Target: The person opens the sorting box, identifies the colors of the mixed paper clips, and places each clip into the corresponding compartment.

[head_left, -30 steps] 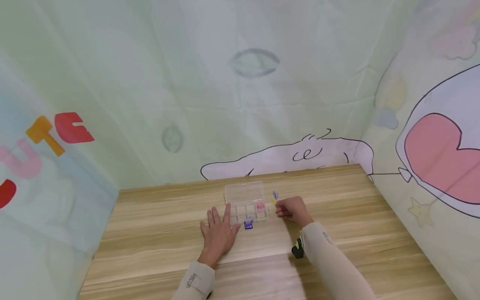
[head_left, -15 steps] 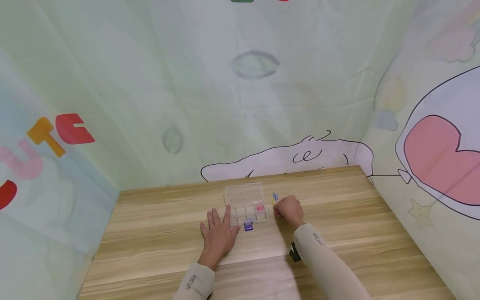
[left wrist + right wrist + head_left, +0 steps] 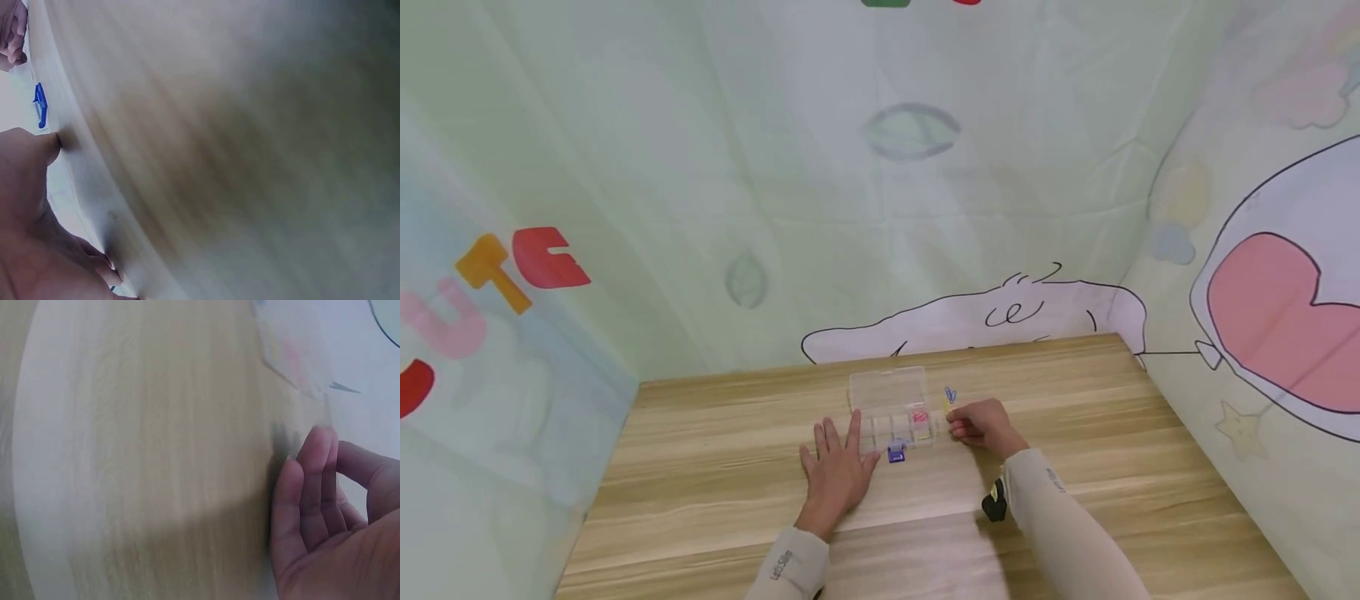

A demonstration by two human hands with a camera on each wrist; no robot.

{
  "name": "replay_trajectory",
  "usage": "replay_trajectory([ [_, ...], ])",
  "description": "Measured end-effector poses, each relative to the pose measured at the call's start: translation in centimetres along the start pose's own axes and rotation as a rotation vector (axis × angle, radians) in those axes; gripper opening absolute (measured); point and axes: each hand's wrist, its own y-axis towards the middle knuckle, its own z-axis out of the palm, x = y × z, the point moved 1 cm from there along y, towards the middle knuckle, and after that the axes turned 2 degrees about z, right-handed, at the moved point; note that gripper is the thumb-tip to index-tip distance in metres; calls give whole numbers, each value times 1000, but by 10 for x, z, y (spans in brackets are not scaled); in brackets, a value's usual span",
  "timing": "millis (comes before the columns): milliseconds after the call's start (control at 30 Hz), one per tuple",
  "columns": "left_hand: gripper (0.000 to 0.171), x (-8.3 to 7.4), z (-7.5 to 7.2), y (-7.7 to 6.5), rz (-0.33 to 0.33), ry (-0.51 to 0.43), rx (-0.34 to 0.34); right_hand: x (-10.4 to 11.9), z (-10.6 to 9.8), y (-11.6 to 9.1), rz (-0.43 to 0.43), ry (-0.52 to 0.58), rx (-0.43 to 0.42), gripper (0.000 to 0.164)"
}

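Note:
A clear plastic compartment box (image 3: 883,429) lies on the wooden table with its lid (image 3: 887,387) folded back. Pink clips (image 3: 920,417) sit in its far right compartment, with something yellow in front of them. My left hand (image 3: 835,479) rests with fingers spread, index finger and thumb touching the box's left side. Right of the box, my right hand (image 3: 988,427) has curled fingers and pinches at a small yellow paper clip (image 3: 948,407). In the right wrist view the thumb and index finger (image 3: 324,434) meet; the clip is hidden there.
A small blue piece (image 3: 897,452) stands at the box's front edge. Blue paper clips (image 3: 951,395) lie just beyond the right hand. Printed fabric walls (image 3: 805,208) rise behind and beside the table (image 3: 700,467).
The right hand moved slightly left and closer to the yellow paper clip, then its wrist turned back right. The left hand has stayed at the box.

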Motion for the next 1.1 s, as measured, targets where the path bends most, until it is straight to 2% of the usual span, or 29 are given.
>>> replay_trajectory([
  [167,75,0,1,0,-4,-4,12,-1,-1,-3,90,55,100,11],
  [333,75,0,2,0,-2,-9,11,2,7,-11,125,45,168,12],
  [500,76,1,3,1,-4,-5,5,9,17,-18,95,-30,237,12],
  [667,76,2,3,1,-3,1,12,12,23,-20,81,-91,272,8],
  [1100,76,2,2,1,-6,16,22,14,21,-21,87,-142,326,17],
])
